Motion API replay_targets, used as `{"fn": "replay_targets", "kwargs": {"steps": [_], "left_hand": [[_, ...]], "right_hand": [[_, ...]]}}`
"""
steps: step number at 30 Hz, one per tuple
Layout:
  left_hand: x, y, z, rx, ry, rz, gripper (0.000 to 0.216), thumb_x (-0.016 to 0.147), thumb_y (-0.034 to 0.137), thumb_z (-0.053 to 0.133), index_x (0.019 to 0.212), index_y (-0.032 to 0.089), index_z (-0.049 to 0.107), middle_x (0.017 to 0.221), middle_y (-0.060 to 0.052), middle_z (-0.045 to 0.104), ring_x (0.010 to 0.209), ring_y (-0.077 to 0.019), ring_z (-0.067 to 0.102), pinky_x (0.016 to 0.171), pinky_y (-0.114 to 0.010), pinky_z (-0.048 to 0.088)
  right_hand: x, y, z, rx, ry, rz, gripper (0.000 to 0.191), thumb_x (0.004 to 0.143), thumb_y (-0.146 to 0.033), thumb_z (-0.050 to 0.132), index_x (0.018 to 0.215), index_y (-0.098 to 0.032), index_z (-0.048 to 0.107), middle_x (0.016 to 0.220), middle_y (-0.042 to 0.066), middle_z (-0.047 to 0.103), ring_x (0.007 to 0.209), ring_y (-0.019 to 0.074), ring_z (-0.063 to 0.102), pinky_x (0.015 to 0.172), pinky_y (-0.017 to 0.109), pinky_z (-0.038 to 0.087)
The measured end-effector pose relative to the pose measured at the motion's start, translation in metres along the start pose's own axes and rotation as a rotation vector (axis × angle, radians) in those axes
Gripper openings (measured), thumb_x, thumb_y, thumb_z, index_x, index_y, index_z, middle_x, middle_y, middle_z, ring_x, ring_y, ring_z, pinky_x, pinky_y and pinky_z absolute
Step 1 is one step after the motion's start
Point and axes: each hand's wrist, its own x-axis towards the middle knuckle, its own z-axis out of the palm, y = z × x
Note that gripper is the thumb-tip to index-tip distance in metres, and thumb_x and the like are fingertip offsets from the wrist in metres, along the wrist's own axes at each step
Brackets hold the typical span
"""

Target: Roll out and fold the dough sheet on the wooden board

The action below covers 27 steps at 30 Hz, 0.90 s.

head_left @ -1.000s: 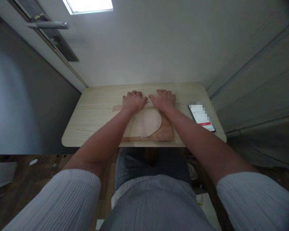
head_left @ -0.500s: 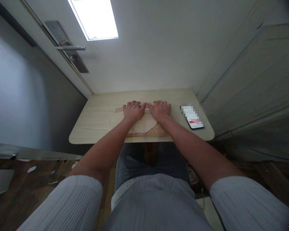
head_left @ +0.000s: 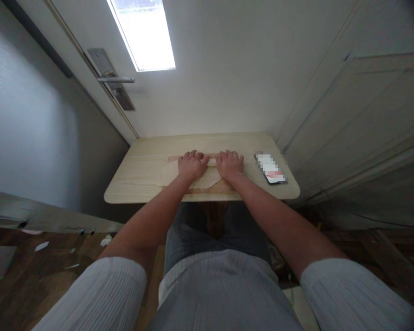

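A thin pale sheet (head_left: 207,176) with a wavy near edge lies on a brown flat piece (head_left: 224,187) on the small wooden table; I cannot tell what either is made of. My left hand (head_left: 193,164) rests palm down on the sheet's far part, fingers apart and slightly bent. Beside it, my right hand (head_left: 229,163) presses down the same way near the sheet's right side. Between the two hands a narrow light strip shows along the far edge. What lies beneath the palms is hidden.
A smartphone (head_left: 271,169) with a lit, blurred screen lies on the table (head_left: 134,184) to the right. Behind the table stands a white door with a metal handle (head_left: 116,80) and a bright window. A white box (head_left: 0,264) and scraps are on the floor at left.
My hands have drawn slightly apart, so the thumbs no longer meet. More of the sheet's left side shows. The whole view has shifted a little.
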Motion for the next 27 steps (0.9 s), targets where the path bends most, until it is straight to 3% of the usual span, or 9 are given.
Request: {"fn": "replay_targets", "kwargs": {"steps": [3, 14, 19, 27], "left_hand": [[0.001, -0.001, 0.004, 0.015, 0.086, 0.002, 0.059, 0.102, 0.058, 0.017, 0.128, 0.029, 0.061, 0.138, -0.011, 0.057, 0.127, -0.0313, 0.049, 0.102, -0.048, 0.035], [0.015, -0.008, 0.007, 0.014, 0.049, 0.042, 0.051, 0.101, 0.055, 0.023, 0.134, 0.039, 0.058, 0.14, -0.009, 0.056, 0.128, -0.0357, 0.044, 0.1, -0.057, 0.035], [0.034, -0.012, 0.012, -0.049, 0.069, -0.021, 0.054, 0.099, 0.061, 0.023, 0.133, 0.039, 0.06, 0.138, -0.009, 0.059, 0.125, -0.0367, 0.048, 0.1, -0.061, 0.034], [0.066, -0.022, 0.013, -0.052, -0.033, 0.034, 0.047, 0.1, 0.051, 0.03, 0.14, 0.04, 0.052, 0.136, -0.014, 0.058, 0.122, -0.04, 0.049, 0.095, -0.065, 0.036]], "right_hand": [[-0.002, 0.0, -0.001, 0.0, 0.007, -0.006, 0.053, 0.105, -0.044, 0.022, 0.118, -0.018, 0.066, 0.127, 0.016, 0.064, 0.116, 0.0307, 0.053, 0.101, 0.051, 0.033], [0.015, 0.0, 0.002, 0.009, -0.046, 0.02, 0.053, 0.105, -0.045, 0.023, 0.121, -0.021, 0.067, 0.127, 0.014, 0.067, 0.119, 0.0317, 0.054, 0.103, 0.053, 0.032], [0.03, -0.001, 0.004, -0.005, -0.075, 0.031, 0.056, 0.105, -0.047, 0.022, 0.119, -0.02, 0.068, 0.122, 0.015, 0.07, 0.115, 0.0315, 0.057, 0.102, 0.054, 0.032], [0.063, -0.001, 0.011, -0.02, -0.144, 0.061, 0.057, 0.105, -0.048, 0.021, 0.125, -0.02, 0.066, 0.127, 0.017, 0.067, 0.117, 0.0342, 0.057, 0.099, 0.054, 0.037]]}}
